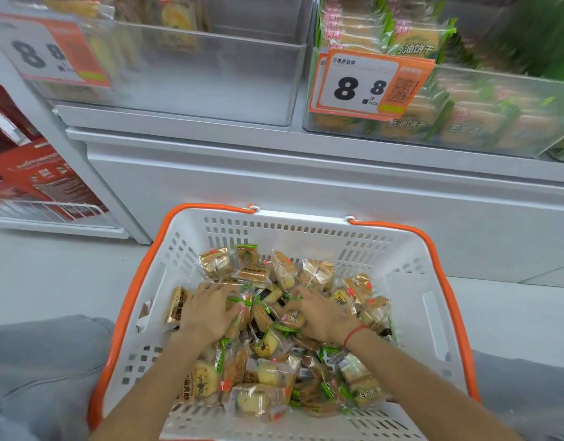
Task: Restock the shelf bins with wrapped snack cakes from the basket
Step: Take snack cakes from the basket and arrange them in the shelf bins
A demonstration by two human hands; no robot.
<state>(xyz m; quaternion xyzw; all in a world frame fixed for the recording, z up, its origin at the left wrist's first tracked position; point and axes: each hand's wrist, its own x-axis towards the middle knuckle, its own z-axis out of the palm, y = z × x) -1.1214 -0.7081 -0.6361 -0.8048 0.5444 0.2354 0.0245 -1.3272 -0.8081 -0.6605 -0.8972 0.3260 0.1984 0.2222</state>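
A white plastic basket with orange handles sits on the floor in front of me, holding several wrapped snack cakes in a loose pile. My left hand lies palm down on the pile's left side, its fingers curled over green-edged packets. My right hand reaches into the middle of the pile, with fingers bent around a small round wrapped cake. Above, a clear shelf bin stands nearly bare, and the bin to its right is full of green-wrapped packets.
Orange price tags reading 8.8 hang on the bins' fronts. A white shelf base runs behind the basket. Red boxes sit on a low wire rack at the left. My grey-clad knees flank the basket.
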